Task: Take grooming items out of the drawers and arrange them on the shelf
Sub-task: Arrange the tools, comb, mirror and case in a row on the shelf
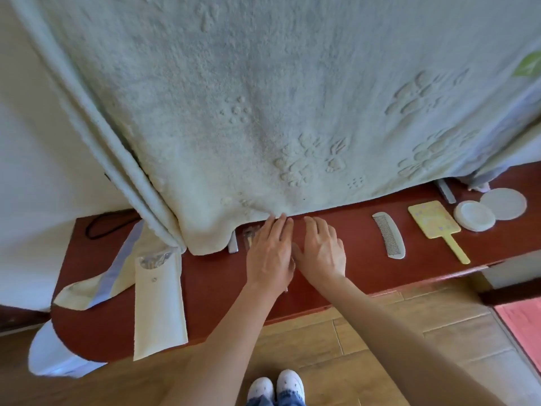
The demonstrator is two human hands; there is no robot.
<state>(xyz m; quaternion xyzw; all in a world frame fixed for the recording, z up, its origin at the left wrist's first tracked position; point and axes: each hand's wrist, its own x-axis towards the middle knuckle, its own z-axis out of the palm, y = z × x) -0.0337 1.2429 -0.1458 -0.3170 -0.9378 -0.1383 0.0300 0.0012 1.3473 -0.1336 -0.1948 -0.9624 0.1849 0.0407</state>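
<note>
One grey fine-toothed comb [389, 235], curved-backed, perhaps plastic, on red shelf [216, 276]

A pale towel [263, 98] (flower-embossed) hangs; white shoes [275, 386] on wood floor [380, 332].

The big pale towel [263, 98] hangs over the shelf's [222, 288] back edge and swallows the far half of a small metal strip [233, 246]. A silvery clip [251, 232] sits partly under the left hand [269, 256] and is too blurry to make out. Near the back right corner another grey strip [447, 191] runs under the towel too.
</note>
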